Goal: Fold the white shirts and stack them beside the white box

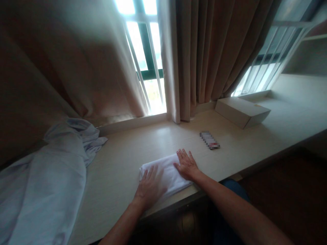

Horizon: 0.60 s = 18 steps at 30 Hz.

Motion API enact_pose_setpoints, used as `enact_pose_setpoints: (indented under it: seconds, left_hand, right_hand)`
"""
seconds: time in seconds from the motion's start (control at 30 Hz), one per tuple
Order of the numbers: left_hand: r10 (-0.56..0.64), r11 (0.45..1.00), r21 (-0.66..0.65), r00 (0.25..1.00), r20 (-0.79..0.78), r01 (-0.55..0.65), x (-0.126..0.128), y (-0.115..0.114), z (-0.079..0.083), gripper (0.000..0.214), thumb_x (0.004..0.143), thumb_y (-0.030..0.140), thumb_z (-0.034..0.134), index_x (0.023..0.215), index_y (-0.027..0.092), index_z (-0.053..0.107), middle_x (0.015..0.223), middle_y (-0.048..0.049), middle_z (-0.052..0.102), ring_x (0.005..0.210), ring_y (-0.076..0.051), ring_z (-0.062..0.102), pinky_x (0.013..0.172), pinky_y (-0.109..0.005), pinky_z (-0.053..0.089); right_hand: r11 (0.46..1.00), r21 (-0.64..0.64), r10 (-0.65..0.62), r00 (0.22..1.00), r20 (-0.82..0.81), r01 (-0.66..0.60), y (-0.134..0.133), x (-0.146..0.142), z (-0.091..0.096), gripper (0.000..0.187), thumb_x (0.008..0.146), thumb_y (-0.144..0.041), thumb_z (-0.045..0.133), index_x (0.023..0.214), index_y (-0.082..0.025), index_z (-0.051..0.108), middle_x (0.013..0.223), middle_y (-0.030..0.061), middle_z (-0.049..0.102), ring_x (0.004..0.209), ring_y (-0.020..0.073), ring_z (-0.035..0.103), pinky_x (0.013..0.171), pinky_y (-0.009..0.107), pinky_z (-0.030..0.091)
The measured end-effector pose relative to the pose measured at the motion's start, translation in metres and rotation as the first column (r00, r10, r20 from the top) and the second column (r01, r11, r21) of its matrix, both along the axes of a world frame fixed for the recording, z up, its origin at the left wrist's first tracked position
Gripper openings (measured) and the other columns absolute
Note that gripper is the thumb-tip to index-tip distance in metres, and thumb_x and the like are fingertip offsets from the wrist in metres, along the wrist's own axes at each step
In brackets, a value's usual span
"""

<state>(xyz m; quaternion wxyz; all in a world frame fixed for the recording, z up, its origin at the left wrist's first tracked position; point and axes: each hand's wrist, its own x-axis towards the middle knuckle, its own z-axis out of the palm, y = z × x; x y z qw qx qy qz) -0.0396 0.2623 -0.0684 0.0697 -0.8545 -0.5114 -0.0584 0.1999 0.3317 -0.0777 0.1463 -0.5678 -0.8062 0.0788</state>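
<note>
White folded cloth [166,173] on the table [122,160]: left hand [149,189] and right hand [187,165] lie open and flat, grasping nothing, pressing folds down.

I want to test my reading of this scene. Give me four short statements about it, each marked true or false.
1. The left hand and the right hand lie flat on the folded white cloth. True.
2. The pale blue garment lies right of the cloth. False: it is heaped at the left.
3. A closed box stands on the desk near the curtain. True.
4. The right hand holds the small flat object. False: that object lies apart, untouched.
</note>
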Motion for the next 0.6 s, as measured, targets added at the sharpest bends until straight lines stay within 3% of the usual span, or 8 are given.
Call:
enact_pose_setpoints:
  seconds: [0.1,0.2,0.33,0.5,0.6]
  left_hand:
    - [0.069,0.998,0.001,0.997,0.015,-0.069,0.006,-0.009,-0.007,0.086,0.075,0.07,0.052,0.147,0.029,0.032,0.157,-0.0116,0.02,0.145,-0.037,0.011,0.114,-0.06,0.009]
    - [0.104,0.994,0.026,0.994,0.036,-0.105,0.009,-0.018,-0.013,0.084,0.076,0.07,0.051,0.147,0.031,0.031,0.159,-0.0101,0.015,0.145,-0.037,0.003,0.113,-0.061,0.004]
    - [0.125,0.992,0.023,0.991,0.037,-0.126,0.013,-0.022,-0.011,0.084,0.077,0.066,0.052,0.148,0.027,0.03,0.158,-0.0112,0.016,0.146,-0.036,0.002,0.114,-0.06,0.002]
    - [0.157,0.987,-0.035,0.988,0.008,-0.156,0.018,-0.021,-0.001,0.079,0.08,0.054,0.054,0.149,0.028,0.027,0.156,-0.0095,0.025,0.145,-0.034,0.009,0.115,-0.058,0.003]
    - [0.142,0.989,-0.033,0.99,0.015,-0.142,0.017,-0.022,-0.002,0.079,0.079,0.055,0.054,0.149,0.027,0.027,0.156,-0.0102,0.026,0.145,-0.035,0.01,0.114,-0.058,0.003]
  right_hand:
    - [1.0,0.002,-0.01,1.0,0.004,0.01,0.002,0.002,0.001,0.07,0.096,-0.055,0.028,0.149,-0.01,0.026,0.155,0.0125,0.022,0.145,0.0255,0.007,0.116,0.049,-0.005]
    - [1.0,0.029,0.004,1.0,0.029,-0.004,0.001,0.0,0.008,0.067,0.096,-0.051,0.031,0.148,-0.008,0.029,0.155,0.0139,0.023,0.145,0.0266,0.005,0.115,0.05,-0.008]
    - [0.992,0.093,0.083,0.996,0.013,-0.084,-0.018,-0.03,0.02,0.065,0.096,-0.047,0.033,0.147,-0.005,0.03,0.154,0.0162,0.022,0.145,0.0285,0.004,0.115,0.052,-0.005]
    - [0.972,0.069,0.229,0.971,-0.071,-0.224,-0.055,-0.078,0.018,0.057,0.099,-0.043,0.029,0.147,-0.013,0.033,0.153,0.0136,0.027,0.144,0.029,0.014,0.115,0.054,0.004]
    - [0.974,0.054,0.225,0.97,-0.096,-0.221,-0.059,-0.074,0.013,0.059,0.099,-0.05,0.028,0.147,-0.018,0.033,0.154,0.0103,0.026,0.144,0.0282,0.016,0.116,0.052,0.005]
